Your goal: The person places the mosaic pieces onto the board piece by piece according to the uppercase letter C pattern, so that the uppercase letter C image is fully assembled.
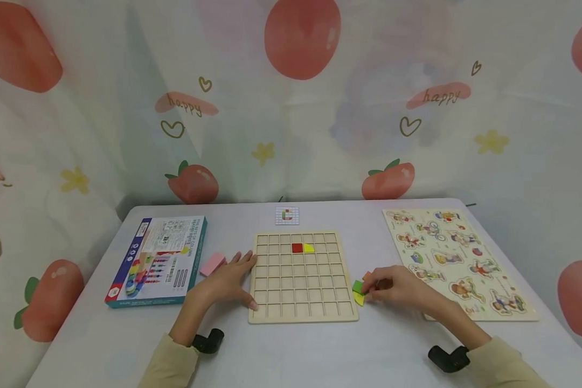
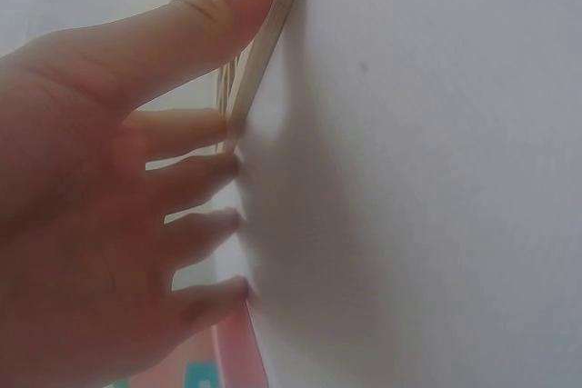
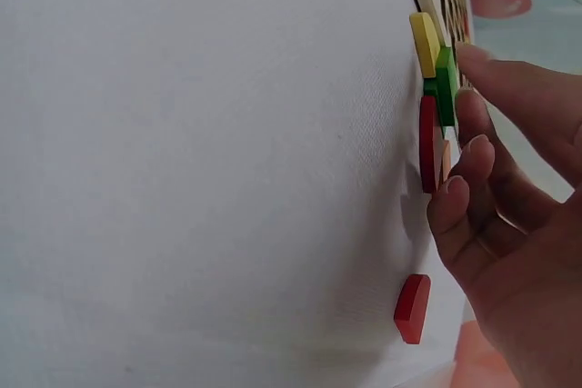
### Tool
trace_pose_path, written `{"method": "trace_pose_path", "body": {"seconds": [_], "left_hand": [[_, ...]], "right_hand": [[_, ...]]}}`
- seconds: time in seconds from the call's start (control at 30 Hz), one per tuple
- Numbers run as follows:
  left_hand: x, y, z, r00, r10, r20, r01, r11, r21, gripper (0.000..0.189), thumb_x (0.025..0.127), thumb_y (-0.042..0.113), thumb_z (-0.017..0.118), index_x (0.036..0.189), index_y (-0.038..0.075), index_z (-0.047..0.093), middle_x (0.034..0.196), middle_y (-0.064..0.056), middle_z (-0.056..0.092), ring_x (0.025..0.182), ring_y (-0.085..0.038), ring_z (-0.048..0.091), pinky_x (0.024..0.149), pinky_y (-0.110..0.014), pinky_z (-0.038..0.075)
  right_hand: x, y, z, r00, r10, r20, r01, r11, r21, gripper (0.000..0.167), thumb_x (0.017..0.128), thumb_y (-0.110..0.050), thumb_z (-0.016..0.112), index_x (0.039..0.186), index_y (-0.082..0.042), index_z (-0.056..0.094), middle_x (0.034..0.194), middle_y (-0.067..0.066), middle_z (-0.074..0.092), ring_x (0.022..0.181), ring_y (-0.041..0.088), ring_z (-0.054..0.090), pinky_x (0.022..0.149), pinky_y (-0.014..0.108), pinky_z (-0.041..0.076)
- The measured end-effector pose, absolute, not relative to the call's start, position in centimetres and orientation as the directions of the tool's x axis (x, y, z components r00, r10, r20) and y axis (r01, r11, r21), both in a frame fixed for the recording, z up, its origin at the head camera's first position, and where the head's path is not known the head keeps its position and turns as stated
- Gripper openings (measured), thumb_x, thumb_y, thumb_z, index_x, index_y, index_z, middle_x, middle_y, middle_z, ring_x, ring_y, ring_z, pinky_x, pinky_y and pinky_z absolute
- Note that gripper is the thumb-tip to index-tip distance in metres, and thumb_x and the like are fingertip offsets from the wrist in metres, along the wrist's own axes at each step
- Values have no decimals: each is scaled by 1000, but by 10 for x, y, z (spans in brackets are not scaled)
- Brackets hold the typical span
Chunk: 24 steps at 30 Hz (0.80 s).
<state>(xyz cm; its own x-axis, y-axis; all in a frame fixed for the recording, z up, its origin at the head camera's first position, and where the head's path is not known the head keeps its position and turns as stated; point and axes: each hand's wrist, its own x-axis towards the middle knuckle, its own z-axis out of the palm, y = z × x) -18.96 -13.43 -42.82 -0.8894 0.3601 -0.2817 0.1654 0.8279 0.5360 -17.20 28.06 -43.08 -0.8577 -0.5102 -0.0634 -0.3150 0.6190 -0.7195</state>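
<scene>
Left hand (image 1: 228, 281) holding nothing, fingers splayed loosely at the left edge of the grid board (image 1: 303, 319), thumb toward its near corner, likely to steady it. Right hand (image 1: 400, 285) with fingers partly curled at the green piece (image 1: 357, 286) and yellow piece (image 1: 358, 298), gathered just right of the board, presumably for easy reach; impossible to tell if pinching one.

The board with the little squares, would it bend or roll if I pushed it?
The board looks flat with a solid rim, so it's probably stiff. It likely won't roll: its sides are straight. It might slide on the flat white tabletop.
</scene>
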Motion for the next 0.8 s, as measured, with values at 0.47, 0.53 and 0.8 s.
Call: {"method": "trace_pose_path", "body": {"seconds": [0.47,0.53,0.8], "left_hand": [[-190,-135,-431,-888,361,-284,164,827,538,113,69,31,96,161,10,34,171,-8,25,161,-32,11,129,-56,6],[-190,-135,-431,-888,360,-285,162,827,538,113,69,30,96,161,10,34,171,-8,25,161,-32,11,130,-55,6],[-189,-134,-429,-890,359,-280,166,828,536,112,69,30,96,161,9,35,171,-9,25,160,-34,13,129,-57,7]], "right_hand": [[-172,269,-434,-842,-536,-52,-361,633,-685,28,83,-26,87,105,-14,77,78,-10,63,68,2,52,60,19,44],[-172,268,-433,-844,-533,-64,-354,642,-680,29,82,-26,87,106,-15,76,78,-10,62,69,2,51,60,19,44],[-171,263,-431,-822,-567,-55,-413,660,-628,24,84,-22,86,105,-14,76,80,-10,59,71,2,50,62,19,43]]}}
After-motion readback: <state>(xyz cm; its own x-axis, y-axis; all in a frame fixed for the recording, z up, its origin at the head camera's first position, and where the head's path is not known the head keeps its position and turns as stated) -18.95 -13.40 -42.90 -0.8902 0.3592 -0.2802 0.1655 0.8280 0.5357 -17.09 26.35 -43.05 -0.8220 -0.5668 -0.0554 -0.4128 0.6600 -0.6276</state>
